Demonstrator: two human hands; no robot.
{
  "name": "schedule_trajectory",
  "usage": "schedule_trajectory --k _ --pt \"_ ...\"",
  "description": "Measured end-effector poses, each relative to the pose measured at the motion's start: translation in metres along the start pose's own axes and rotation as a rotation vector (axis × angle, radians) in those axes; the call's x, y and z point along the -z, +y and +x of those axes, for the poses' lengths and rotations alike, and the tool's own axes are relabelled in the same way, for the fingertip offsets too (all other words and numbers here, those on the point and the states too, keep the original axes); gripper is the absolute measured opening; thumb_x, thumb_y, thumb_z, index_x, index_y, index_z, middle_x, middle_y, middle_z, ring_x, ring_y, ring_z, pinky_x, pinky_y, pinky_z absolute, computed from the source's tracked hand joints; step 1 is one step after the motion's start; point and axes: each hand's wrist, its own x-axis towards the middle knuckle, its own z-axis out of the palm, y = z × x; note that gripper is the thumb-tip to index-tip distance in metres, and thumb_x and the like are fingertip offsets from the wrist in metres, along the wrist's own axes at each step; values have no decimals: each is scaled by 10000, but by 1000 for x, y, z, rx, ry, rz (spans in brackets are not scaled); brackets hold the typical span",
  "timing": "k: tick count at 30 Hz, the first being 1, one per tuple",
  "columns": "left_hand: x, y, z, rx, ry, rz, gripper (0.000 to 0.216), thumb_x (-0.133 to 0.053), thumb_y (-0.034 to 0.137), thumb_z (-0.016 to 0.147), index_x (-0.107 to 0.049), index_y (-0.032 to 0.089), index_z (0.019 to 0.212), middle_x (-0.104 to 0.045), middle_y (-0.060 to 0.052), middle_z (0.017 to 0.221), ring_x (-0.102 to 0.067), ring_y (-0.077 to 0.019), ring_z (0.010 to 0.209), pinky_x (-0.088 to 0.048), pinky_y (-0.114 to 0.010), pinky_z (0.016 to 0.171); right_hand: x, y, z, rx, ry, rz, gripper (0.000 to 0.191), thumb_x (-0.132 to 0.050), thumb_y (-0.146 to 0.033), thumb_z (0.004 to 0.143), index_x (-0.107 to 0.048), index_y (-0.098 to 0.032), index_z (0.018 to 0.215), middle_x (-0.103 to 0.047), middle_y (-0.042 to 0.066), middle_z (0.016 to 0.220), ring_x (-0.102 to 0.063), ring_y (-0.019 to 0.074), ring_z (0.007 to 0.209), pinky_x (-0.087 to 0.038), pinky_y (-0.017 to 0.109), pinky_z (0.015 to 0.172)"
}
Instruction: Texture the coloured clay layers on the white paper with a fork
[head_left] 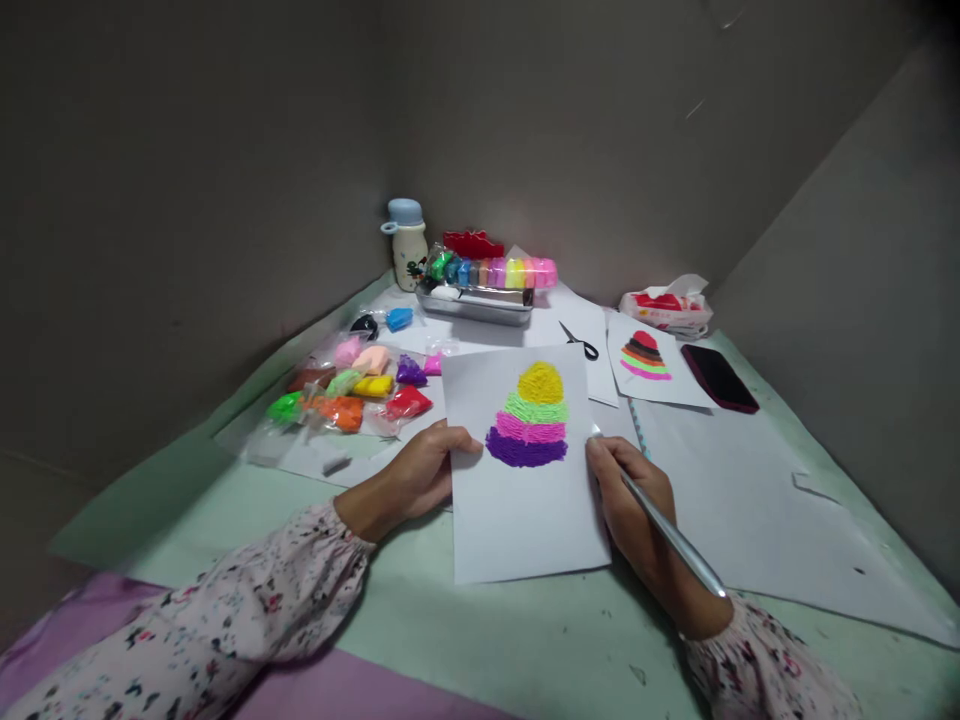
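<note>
A white sheet of paper is held up in front of me, tilted toward the camera. On it a layered clay shape shows yellow, light green, pink and purple bands with a rough texture. My left hand grips the sheet's left edge, thumb on the front and fingers behind. Closed around a slim silver pen-shaped tool, my right hand is at the sheet's right edge. The tool's pale tip points up and away from me; its exact kind cannot be made out.
Bagged coloured clay lies left. Behind are a bottle, a metal tray and a pack of clay pieces. Scissors, a second clay picture, tissues and a phone lie right. Walls border the table.
</note>
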Motion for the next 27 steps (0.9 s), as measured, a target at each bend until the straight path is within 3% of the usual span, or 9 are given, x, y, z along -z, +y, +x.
schedule_trajectory --k 5,10,15,21,27 --pt "0 2 3 -59 15 -43 170 -541 -15 632 -520 144 689 -572 10 562 -600 -140 542 -538 -292 606 -1 -1 4 -38 23 28 326 -539 -462 860 -692 -175 852 -646 16 711 -577 191 726 -436 275 641" --pt "2 2 5 -27 1 -73 173 -528 -17 688 -561 116 794 -638 -37 701 -655 -164 678 -559 -358 753 -1 -2 5 -57 39 56 347 -539 -471 860 -699 -166 898 -681 42 784 -591 199 736 -447 293 656" --pt "4 1 5 -19 0 -48 159 -524 -17 696 -551 106 793 -647 -58 725 -658 -185 688 -568 -389 736 -1 -4 5 -42 51 77 341 -540 -461 865 -694 -161 911 -675 42 784 -589 198 739 -450 291 652" --pt "4 0 4 -25 6 -68 178 -540 -39 689 -491 130 708 -604 -23 697 -628 -132 675 -556 -329 752 -1 -4 4 -40 57 32 340 -528 -466 873 -693 -169 887 -687 46 812 -597 203 749 -450 296 672" --pt "3 1 0 -11 -46 -1 131 -545 -20 698 -551 102 743 -588 -27 722 -586 -102 655 -524 -260 676 -1 1 8 -68 96 6 351 -536 -473 864 -707 -173 932 -707 61 868 -618 227 813 -456 319 719"
